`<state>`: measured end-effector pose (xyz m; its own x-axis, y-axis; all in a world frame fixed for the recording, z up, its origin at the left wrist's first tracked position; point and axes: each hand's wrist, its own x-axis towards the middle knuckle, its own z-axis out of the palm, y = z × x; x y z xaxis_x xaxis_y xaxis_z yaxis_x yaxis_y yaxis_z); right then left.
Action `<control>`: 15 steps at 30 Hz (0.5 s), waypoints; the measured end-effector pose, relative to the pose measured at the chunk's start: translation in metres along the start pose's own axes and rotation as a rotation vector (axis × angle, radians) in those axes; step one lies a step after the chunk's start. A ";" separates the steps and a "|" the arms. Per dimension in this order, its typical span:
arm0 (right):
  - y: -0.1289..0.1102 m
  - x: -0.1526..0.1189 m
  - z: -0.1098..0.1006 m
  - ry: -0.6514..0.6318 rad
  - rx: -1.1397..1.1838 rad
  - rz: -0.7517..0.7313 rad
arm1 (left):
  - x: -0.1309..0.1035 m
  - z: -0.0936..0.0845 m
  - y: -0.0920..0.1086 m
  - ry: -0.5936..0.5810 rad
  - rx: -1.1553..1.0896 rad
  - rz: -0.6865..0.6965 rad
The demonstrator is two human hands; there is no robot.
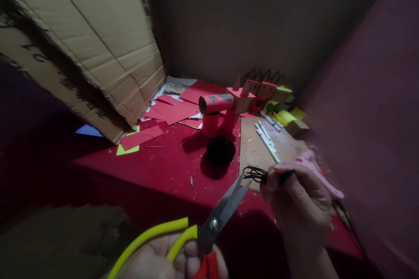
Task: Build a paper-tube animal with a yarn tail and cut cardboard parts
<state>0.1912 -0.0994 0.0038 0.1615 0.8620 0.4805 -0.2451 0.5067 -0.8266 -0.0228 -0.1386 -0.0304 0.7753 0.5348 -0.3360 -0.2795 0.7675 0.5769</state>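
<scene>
Scissors [214, 225] with yellow and red handles are held in my left hand [170, 253], its fingers around the handles. The blades stand slightly parted, and their tips are at the loose ends of a small bundle of black strands [257, 174]. My right hand [299, 194] pinches that bundle between thumb and fingers. Beyond the blades a ball of black yarn [220, 150] lies on the red cloth [157, 170]. Behind the ball stands a red paper-tube animal figure [216, 103] with a boxy, pointed-eared head [240, 98].
Red paper sheets [180, 111] lie behind left, beside a leaning cardboard panel [111, 30]. White markers [266, 139] rest on a brown board [250, 139]. A pink glue gun [319, 172] lies at the right, near a cable. More box-headed figures [268, 89] stand at the back.
</scene>
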 end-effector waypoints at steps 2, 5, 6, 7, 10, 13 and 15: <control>0.000 -0.001 0.000 0.000 -0.005 0.001 | 0.000 -0.002 0.000 -0.041 -0.024 0.001; 0.000 -0.003 -0.002 -0.001 -0.015 -0.002 | -0.001 -0.004 -0.001 -0.058 -0.036 0.028; 0.000 -0.003 -0.002 -0.004 -0.017 -0.003 | -0.001 -0.005 -0.002 -0.053 -0.033 0.037; 0.000 -0.003 -0.002 -0.007 -0.017 -0.002 | -0.001 -0.005 -0.003 -0.047 -0.027 0.042; 0.000 -0.003 -0.002 -0.004 -0.011 0.000 | -0.001 -0.005 -0.004 -0.031 -0.028 0.044; 0.000 -0.004 -0.003 0.000 -0.018 -0.001 | 0.000 -0.002 -0.001 -0.034 -0.050 0.043; 0.001 -0.005 -0.004 -0.006 -0.017 -0.006 | 0.001 -0.001 0.000 -0.049 -0.039 0.024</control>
<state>0.1936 -0.1030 -0.0001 0.1566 0.8593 0.4869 -0.2280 0.5111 -0.8287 -0.0224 -0.1375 -0.0309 0.7946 0.5362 -0.2849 -0.3198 0.7685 0.5542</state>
